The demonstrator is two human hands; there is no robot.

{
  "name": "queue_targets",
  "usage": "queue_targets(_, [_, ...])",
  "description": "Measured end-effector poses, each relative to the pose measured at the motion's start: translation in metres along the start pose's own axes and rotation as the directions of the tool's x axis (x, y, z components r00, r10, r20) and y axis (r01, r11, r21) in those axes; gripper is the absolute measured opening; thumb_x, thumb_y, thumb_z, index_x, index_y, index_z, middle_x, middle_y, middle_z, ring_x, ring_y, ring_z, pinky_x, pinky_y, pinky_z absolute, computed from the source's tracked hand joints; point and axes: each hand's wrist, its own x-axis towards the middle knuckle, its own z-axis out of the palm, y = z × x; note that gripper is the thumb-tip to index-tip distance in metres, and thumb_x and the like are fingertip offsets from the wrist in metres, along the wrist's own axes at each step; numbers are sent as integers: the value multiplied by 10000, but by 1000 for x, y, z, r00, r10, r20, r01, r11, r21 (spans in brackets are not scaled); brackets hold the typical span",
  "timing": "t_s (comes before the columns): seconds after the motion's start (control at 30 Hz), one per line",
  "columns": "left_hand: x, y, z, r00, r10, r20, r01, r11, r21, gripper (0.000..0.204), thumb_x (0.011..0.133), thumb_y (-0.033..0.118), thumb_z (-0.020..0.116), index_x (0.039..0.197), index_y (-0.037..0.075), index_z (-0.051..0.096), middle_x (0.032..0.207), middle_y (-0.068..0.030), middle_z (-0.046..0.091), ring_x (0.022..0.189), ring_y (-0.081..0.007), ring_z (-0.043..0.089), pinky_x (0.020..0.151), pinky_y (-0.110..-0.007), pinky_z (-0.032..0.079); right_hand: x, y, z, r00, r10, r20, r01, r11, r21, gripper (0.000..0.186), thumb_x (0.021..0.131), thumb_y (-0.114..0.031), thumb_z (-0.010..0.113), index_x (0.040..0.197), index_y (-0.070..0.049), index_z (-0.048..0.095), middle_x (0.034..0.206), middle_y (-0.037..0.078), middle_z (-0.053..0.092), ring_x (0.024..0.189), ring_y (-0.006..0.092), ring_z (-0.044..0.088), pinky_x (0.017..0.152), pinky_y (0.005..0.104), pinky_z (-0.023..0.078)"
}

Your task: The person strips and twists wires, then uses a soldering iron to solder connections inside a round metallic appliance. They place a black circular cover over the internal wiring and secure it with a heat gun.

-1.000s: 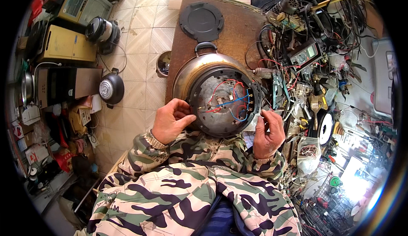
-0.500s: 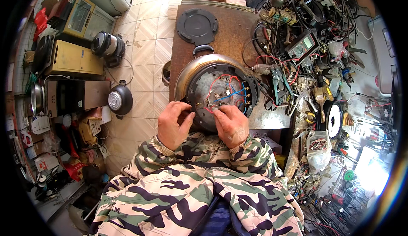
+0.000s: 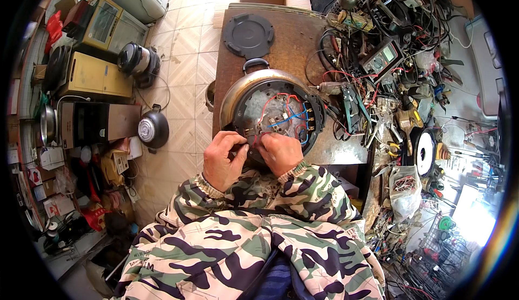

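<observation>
The pan [image 3: 229, 97] sits on the desk [image 3: 303, 40], close to the left edge and by the near edge, its black handle [image 3: 254, 62] pointing toward the far edge. On top of it is a black ring [image 3: 239, 108], with red wires [image 3: 264, 112] and blue wires [image 3: 284, 120] running across the metal inside.

My left hand [image 3: 223, 162] is at the ring's near-left rim, thumb and fingers curled with only a narrow gap between; I cannot tell whether they pinch anything. My right hand [image 3: 282, 154] is just beside it, bent down over the near part of the ring; its fingertips are hidden, so I cannot tell what it grips.

Beyond the handle, a black cover [image 3: 248, 34] lies flat near the desk's far left corner. Toward the right edge are teal pliers [image 3: 347, 105], with a meter [image 3: 381, 58] farther off beside tangled cables [image 3: 427, 16]. Left of the desk, a dark pot [image 3: 154, 130] rests on the tiled floor [image 3: 186, 78].
</observation>
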Motion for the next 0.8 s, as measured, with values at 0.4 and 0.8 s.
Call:
queue_targets(0.4, [-36,-87,-42,880,-473,-47,458,869,-187,146,978,70,677,1091,-21,696,972,-83,730,856,-137,698,766,-292,574,-76,19,-68,859,228,-459,-127,963,240,140,859,-4,770,994,-7,733,943,140,719,808,281,709,729,349,572])
queue_targets(0.8, [-65,-179,16,825,-541,162,564,806,-180,406,995,227,660,1293,-47,630,1141,-175,731,1028,-254,699,927,-374,547,-88,64,-22,853,490,-179,-372,812,450,137,880,-111,736,975,-14,748,850,201,730,783,340,737,709,406,561])
